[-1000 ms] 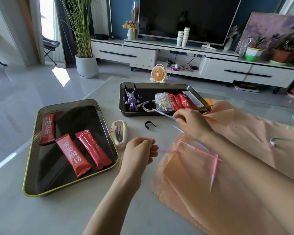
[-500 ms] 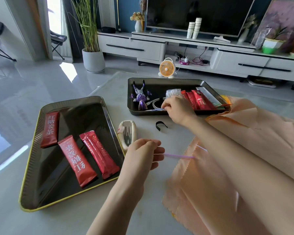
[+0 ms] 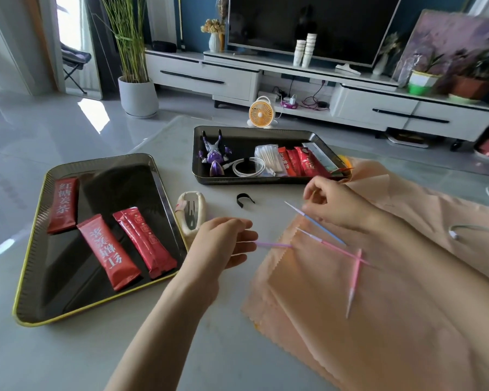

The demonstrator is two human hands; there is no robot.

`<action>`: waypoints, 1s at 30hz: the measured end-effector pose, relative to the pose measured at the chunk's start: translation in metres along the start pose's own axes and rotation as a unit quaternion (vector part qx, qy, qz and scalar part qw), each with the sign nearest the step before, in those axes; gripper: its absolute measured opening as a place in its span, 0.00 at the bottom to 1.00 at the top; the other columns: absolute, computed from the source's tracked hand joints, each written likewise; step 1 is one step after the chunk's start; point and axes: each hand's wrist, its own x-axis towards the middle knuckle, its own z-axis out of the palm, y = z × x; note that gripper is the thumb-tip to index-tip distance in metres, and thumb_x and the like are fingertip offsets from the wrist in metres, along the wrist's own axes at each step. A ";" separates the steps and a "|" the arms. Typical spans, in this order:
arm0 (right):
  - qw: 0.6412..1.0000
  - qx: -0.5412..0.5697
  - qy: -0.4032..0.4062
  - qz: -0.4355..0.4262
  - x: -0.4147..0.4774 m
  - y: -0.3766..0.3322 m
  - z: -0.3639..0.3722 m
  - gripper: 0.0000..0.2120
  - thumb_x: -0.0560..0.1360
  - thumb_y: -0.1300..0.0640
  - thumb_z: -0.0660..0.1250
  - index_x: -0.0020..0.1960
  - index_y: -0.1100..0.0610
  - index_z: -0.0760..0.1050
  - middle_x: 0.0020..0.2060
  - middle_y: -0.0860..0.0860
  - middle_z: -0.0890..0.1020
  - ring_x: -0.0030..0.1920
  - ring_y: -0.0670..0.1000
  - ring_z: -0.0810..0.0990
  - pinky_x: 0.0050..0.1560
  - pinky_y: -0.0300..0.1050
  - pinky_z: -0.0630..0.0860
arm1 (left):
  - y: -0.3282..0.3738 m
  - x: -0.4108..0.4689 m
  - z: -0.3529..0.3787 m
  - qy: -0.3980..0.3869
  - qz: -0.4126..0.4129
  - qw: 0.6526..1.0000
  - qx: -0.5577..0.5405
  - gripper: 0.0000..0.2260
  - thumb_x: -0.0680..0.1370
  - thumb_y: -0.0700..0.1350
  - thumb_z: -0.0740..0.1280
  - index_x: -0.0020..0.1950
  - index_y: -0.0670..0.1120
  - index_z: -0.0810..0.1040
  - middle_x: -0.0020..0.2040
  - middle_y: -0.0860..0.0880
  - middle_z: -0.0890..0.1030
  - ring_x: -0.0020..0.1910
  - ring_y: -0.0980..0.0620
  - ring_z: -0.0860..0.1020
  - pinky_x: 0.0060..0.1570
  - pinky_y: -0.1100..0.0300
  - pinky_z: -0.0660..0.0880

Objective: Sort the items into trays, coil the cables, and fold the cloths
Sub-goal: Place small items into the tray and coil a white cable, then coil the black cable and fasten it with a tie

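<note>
My left hand (image 3: 223,245) pinches a thin purple stick (image 3: 274,245) at the left edge of the peach cloth (image 3: 378,320). Just above the cloth, my right hand (image 3: 339,206) hovers with loosely spread fingers, its fingertips beside a blue stick (image 3: 319,225). Two pink sticks (image 3: 336,249) lie crossed on the cloth. The near tray (image 3: 29,280) has a yellow rim and holds three red sachets (image 3: 108,251). The far tray (image 3: 199,177) holds a purple toy figure (image 3: 213,155), a coiled white cable (image 3: 249,166), a bag of cotton swabs and more red sachets.
Between the trays lie a white hair clip (image 3: 191,213) and a small black clip (image 3: 244,199). A pale cable (image 3: 474,228) rests on the cloth at the far right. An orange desk fan (image 3: 261,112) stands beyond the table's far edge.
My right hand carried a blue stick to the far tray, left it there and came back over the cloth. My left hand kept the purple stick and stayed in place.
</note>
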 end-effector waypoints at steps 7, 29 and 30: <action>0.951 -0.224 -0.192 0.090 -0.042 0.010 -0.012 0.08 0.72 0.55 0.69 0.34 0.53 0.76 0.37 0.51 0.83 0.34 0.44 0.75 0.32 0.36 0.68 | 0.000 -0.009 0.005 -0.001 -0.010 1.000 -0.014 0.05 0.78 0.40 0.63 0.45 0.44 0.78 0.39 0.48 0.83 0.37 0.52 0.80 0.39 0.61 0.75; 0.969 -0.225 0.048 -0.093 0.109 -0.077 0.059 0.08 0.77 0.61 0.62 0.51 0.58 0.79 0.53 0.57 0.80 0.56 0.58 0.75 0.53 0.46 0.69 | 0.006 0.013 -0.023 0.052 0.004 0.996 -0.076 0.06 0.77 0.40 0.63 0.43 0.45 0.78 0.35 0.49 0.82 0.34 0.53 0.79 0.35 0.62 0.72; 0.970 -0.221 0.044 -0.095 0.109 -0.077 0.062 0.09 0.77 0.62 0.62 0.52 0.58 0.79 0.54 0.57 0.79 0.57 0.57 0.74 0.55 0.47 0.69 | 0.006 0.014 -0.023 0.051 0.005 0.996 -0.075 0.06 0.77 0.40 0.63 0.43 0.45 0.78 0.34 0.50 0.82 0.33 0.54 0.79 0.34 0.62 0.72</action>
